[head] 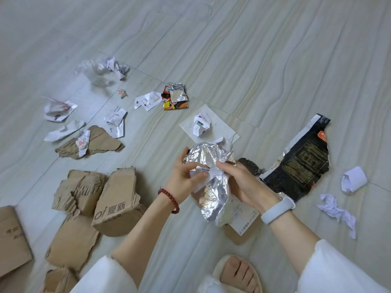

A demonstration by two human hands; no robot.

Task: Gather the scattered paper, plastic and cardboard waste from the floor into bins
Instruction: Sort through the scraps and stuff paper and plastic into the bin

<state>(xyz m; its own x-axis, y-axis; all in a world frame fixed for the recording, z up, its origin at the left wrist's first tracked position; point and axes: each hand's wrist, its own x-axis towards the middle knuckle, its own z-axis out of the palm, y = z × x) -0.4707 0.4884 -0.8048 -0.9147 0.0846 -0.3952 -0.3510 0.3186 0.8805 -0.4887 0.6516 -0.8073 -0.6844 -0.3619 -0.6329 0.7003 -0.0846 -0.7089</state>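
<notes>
1. Left hand (186, 180), red bead bracelet (169, 199) at the wrist, fingers curled, pinching a white paper scrap (201, 176) together with the silver foil wrapper (211, 176)
2. Right hand (243, 185), pale wristband (278, 210) on the wrist, fingers curled around the same silver foil wrapper from the 3 o'clock side
3. Silver foil wrapper held above the floor (254, 49), near frame centre, crumpled, shiny side out
4. Black snack bag (302, 163) flat on the floor at 3 o'clock from the hands, torn open
5. Torn cardboard pieces (110, 199) piled at 8 o'clock, one printed with letters; one more brown piece (101, 142) at 10 o'clock
6. Crumpled white papers (336, 210) at 4 o'clock, more white scraps (59, 111) at 10 o'clock
7. Clear plastic bag (95, 72) at 11 o'clock, far from the hands; red and silver wrapper (175, 96) at 12 o'clock
8. Printed paper sheet (243, 216) on the floor just under the right wrist
9. Foot in a pale sandal (239, 273) at 6 o'clock
</notes>
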